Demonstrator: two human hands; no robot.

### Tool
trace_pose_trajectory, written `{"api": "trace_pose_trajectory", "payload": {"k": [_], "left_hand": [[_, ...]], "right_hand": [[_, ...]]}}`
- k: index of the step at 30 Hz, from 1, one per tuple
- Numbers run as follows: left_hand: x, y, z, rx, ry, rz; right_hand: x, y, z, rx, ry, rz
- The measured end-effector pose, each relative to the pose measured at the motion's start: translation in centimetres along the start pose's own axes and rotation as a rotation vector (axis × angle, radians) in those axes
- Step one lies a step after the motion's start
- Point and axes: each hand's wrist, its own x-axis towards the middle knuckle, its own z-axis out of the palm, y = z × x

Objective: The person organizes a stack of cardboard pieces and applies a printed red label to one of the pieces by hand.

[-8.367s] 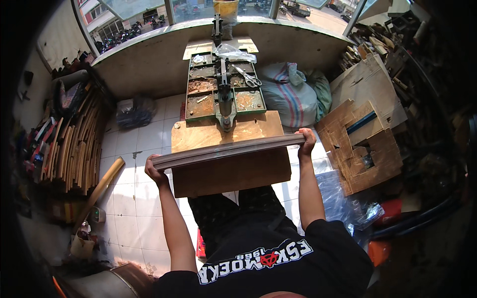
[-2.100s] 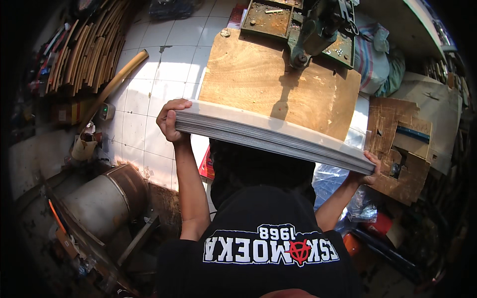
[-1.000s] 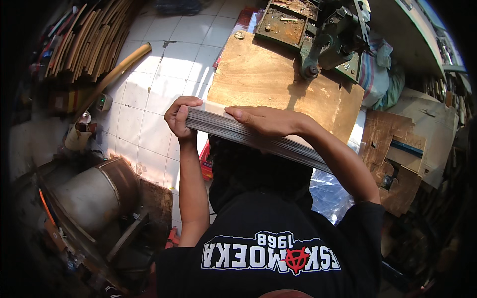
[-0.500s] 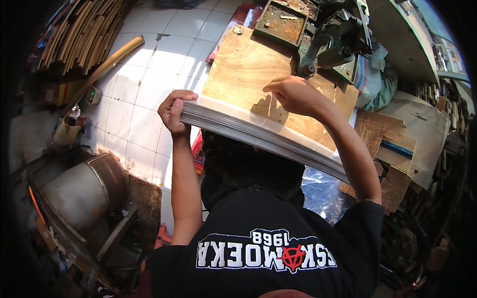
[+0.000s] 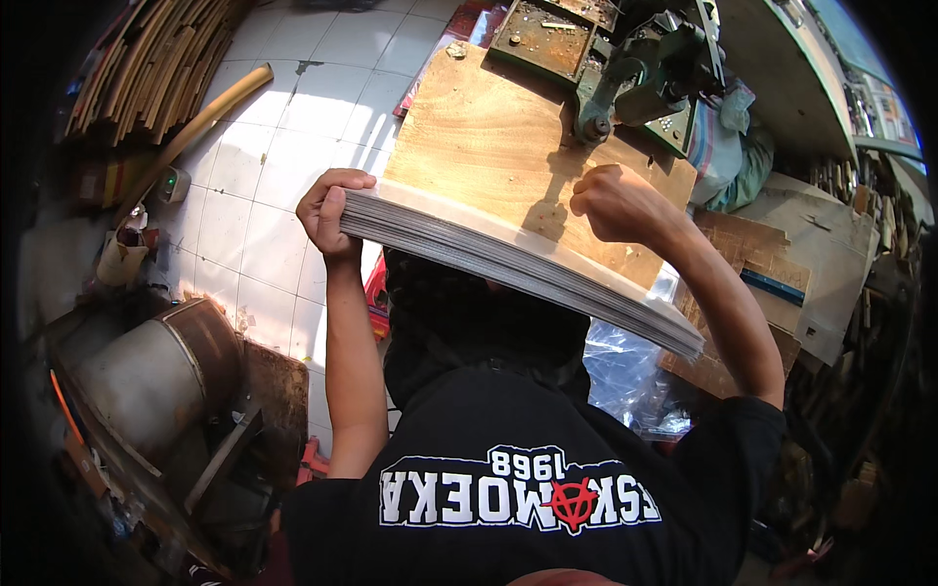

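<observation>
Here, left grip (image 5: 332, 217) clamping sheets (image 5: 508, 260), right grip (image 5: 618, 205) curled — contents unclear, shirt (image 5: 479, 415) (white lettering (image 5: 532, 502))

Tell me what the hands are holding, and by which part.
The left hand grips the stack of thin sheets by its left end; the right hand, curled, shows nothing held.

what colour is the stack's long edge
Grey, with thin darker lines; the stack shows best in the head view.

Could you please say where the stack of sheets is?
The stack is central in the head view, left end in the left hand, by the wooden board.
</observation>
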Motion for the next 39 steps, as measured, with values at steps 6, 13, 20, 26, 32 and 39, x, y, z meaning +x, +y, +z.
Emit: {"api": "trace_pose_trajectory", "payload": {"k": [6,13,20,26,32,39], "left_hand": [[0.3,-0.2,0.3,-0.016,-0.010,0.002],[0.2,0.1,0.1,-0.003,-0.003,0.006],[0.4,0.2,0.3,-0.030,-0.008,-0.014],[0.0,0.1,0.2,-0.040,0.005,0.008],[0.6,-0.1,0.4,-0.080,-0.008,0.035],[-0.2,-0.7,-0.7,-0.010,-0.012,-0.001]], "right_hand": [[5.5,-1.0,3.8,0.029,0.732,-0.281],[0.7,0.0,-0.1,0.022,0.037,-0.010],[-0.8,-1.3,2.4,0.111,0.112,-0.232],[-3.9,-0.9,1.0,0.228,0.071,-0.003],[-2.5,-2.1,3.1,0.091,0.252,-0.178],[-6.1,0.6,3.1,0.235,0.218,0.075]]}}
